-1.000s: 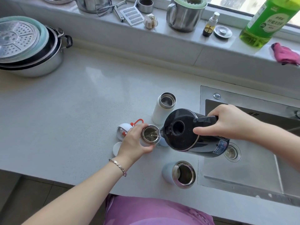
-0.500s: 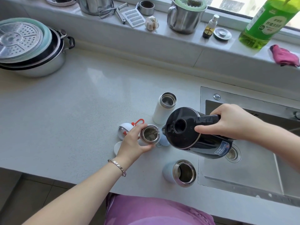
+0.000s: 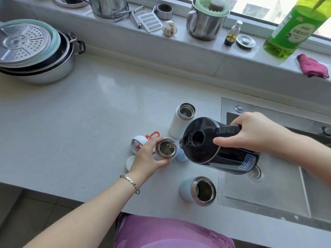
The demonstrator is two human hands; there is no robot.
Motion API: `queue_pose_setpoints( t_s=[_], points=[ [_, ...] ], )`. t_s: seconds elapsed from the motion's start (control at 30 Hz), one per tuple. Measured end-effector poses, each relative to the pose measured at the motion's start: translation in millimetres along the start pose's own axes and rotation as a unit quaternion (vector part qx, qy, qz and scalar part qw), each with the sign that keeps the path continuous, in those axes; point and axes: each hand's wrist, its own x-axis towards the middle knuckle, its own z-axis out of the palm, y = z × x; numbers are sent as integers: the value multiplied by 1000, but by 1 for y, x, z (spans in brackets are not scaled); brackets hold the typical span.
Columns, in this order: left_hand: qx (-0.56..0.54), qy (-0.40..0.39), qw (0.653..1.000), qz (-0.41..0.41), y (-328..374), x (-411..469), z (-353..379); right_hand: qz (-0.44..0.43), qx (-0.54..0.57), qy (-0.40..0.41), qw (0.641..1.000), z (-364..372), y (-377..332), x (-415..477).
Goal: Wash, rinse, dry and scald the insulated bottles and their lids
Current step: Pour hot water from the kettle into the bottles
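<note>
right hand [image 3: 254,133] fingers curl round the tilted kettle [image 3: 211,145] handle; left hand [image 3: 148,156] fingers wrap the bottle [image 3: 165,147] under its spout.

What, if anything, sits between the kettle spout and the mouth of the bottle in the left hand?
Nothing visible. The kettle, tilted by the right hand, has its spout at the open mouth of the bottle, and a thin stream runs between them. The left hand grips the bottle's side, outside the rim.
</note>
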Motion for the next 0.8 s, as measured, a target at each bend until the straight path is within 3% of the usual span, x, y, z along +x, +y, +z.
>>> queue_pose_setpoints(
  t_s=[0.8],
  points=[
    [4, -4, 1000, 1, 1, 1, 0, 12, -46, -3, 999, -3, -4, 3]
  ],
)
